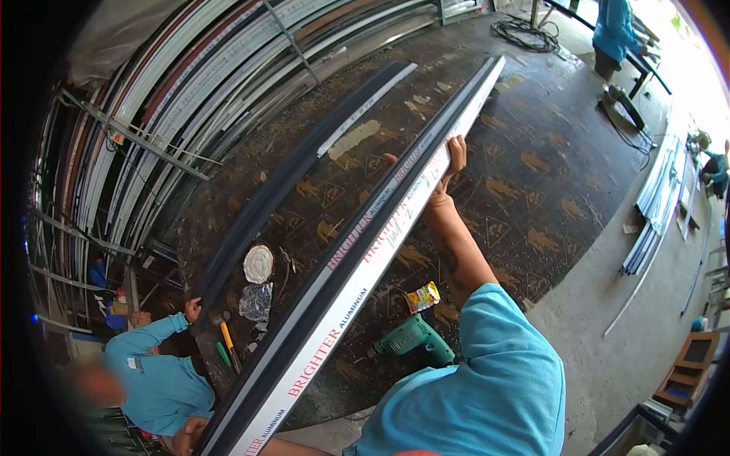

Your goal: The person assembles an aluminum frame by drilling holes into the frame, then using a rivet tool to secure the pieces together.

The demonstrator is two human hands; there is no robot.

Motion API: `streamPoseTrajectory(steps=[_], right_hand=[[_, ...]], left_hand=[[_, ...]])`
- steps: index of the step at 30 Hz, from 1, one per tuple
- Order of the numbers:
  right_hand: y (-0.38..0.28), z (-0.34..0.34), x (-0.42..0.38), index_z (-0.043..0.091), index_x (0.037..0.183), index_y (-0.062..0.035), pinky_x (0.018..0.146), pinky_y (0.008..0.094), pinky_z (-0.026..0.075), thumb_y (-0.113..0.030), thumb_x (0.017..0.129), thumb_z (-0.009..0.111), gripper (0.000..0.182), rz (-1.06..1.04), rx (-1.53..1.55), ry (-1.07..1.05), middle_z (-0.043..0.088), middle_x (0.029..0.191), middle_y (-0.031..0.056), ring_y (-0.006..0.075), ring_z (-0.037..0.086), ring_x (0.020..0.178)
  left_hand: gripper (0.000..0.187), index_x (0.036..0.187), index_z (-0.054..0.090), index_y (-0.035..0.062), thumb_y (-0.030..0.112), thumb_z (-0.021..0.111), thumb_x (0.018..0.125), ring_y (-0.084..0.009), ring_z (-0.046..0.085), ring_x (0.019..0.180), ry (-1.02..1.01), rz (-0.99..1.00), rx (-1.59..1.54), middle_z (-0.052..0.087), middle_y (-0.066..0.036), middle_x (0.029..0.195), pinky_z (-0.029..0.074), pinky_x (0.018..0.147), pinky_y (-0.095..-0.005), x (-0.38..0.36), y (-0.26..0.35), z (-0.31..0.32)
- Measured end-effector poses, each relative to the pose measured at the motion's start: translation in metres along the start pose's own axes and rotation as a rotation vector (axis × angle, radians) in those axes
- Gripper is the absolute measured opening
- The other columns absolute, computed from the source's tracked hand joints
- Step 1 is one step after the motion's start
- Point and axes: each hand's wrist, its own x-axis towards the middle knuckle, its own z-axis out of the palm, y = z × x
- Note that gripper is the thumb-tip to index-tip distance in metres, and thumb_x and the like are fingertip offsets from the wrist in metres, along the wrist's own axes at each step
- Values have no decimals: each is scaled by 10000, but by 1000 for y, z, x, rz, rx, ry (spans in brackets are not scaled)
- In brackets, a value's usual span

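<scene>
Aluminium stock fills the wall rack point(144, 99) at the far left, and below it a co-worker in a blue shirt point(156, 376) rests one hand point(192, 309) on the near end of a dark profile point(296, 163) that lies along the tabletop point(532, 152). Beside that sit a white roll point(258, 264), a crumpled plastic bag point(255, 301) and a yellow-handled tool point(226, 334). Across the middle runs the long aluminium profile point(357, 285) in its white printed wrap, tilted on edge over the tabletop. The step in hand looks like carrying or turning this length with the co-worker's help. The person's left hand point(184, 439) is at the bottom edge by the near end of the profile, and whether its fingers are closed cannot be told. The right hand point(450, 166) reaches well up the length, fingers curled over the top edge and holding it. Any next shift calls for both ends moving together, since so long a piece may sag or twist. Under it, a green drill point(414, 342) and a yellow packet point(423, 296) lie in the way of setting it flat. Further right, coiled cable point(525, 34), another worker point(614, 34) and stacked profiles point(658, 205) on the floor.
</scene>
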Motion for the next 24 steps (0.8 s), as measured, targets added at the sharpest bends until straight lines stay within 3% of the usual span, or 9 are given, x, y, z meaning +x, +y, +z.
streamPoseTrajectory(steps=[1, 2, 3, 5, 7, 9, 15, 18, 24], right_hand=[[-1, -5, -1, 315, 1473, -245, 1091, 514, 350, -405, 761, 851, 906, -25, 13, 9, 346, 1398, 203, 413, 365, 1325], [2, -13, -16, 423, 1426, -244, 1101, 515, 342, -337, 743, 850, 811, 19, 57, -18, 357, 1408, 199, 422, 357, 1348], [-3, -31, -29, 575, 1310, -252, 1107, 504, 339, -256, 728, 835, 638, 201, 98, -159, 356, 1457, 210, 435, 350, 1369], [-9, -73, -43, 666, 1194, -236, 1118, 499, 333, -221, 755, 807, 461, 407, 154, -571, 336, 1504, 228, 442, 349, 1383], [-26, -118, -30, 679, 1184, -226, 1114, 508, 344, -207, 770, 786, 428, 239, 16, -662, 334, 1530, 221, 449, 347, 1393], [-31, -169, -33, 712, 1126, -197, 1068, 494, 412, -179, 755, 781, 378, 328, 104, -796, 434, 1470, 175, 408, 393, 1377], [-46, -425, -48, 730, 1057, -117, 915, 427, 518, -107, 753, 790, 311, 706, -308, -687, 674, 1142, 131, 340, 631, 1074], [-76, -592, -76, 723, 1083, -73, 895, 403, 536, -141, 804, 766, 290, 870, -684, -744, 689, 1122, 149, 325, 666, 1019], [-221, -842, -153, 702, 1185, -52, 905, 393, 541, -284, 814, 740, 439, 1635, -1109, -725, 724, 1131, 164, 301, 697, 1028]], left_hand=[[378, 1158, 605, 23, 364, 532, 1013, -221, 559, 1096, 5, -21, -23, 607, -111, 1075, 149, 1243, -459, -1, -3, -3], [376, 1153, 608, 22, 363, 531, 1014, -218, 559, 1094, 5, -40, -51, 610, -109, 1068, 144, 1246, -458, -1, -7, -8], [374, 1147, 611, 22, 362, 531, 1014, -215, 559, 1091, 7, -66, -82, 612, -106, 1061, 138, 1249, -456, -2, -10, -11], [370, 1136, 618, 21, 359, 529, 1014, -208, 559, 1086, 20, -149, -150, 617, -101, 1048, 127, 1255, -453, -4, -10, -11], [310, 1151, 599, -68, 195, 494, 1026, -213, 595, 1098, 171, -136, -183, 633, -135, 1101, 139, 1281, -444, -12, -21, -3], [312, 1166, 588, -73, 189, 493, 1026, -219, 582, 1118, 198, -237, -230, 621, -140, 1125, 152, 1276, -443, -21, -34, -14], [345, 1253, 520, -104, 156, 485, 1029, -252, 503, 1238, 369, -517, -290, 548, -169, 1268, 231, 1248, -440, -95, -41, -73], [371, 1297, 486, -119, 139, 481, 1031, -269, 463, 1298, 431, -585, -272, 512, -184, 1339, 271, 1234, -438, -138, -43, -97], [438, 1385, 419, -149, 106, 474, 1033, -303, 384, 1418, 532, -644, -178, 439, -213, 1482, 350, 1206, -435, -199, -52, -130]])
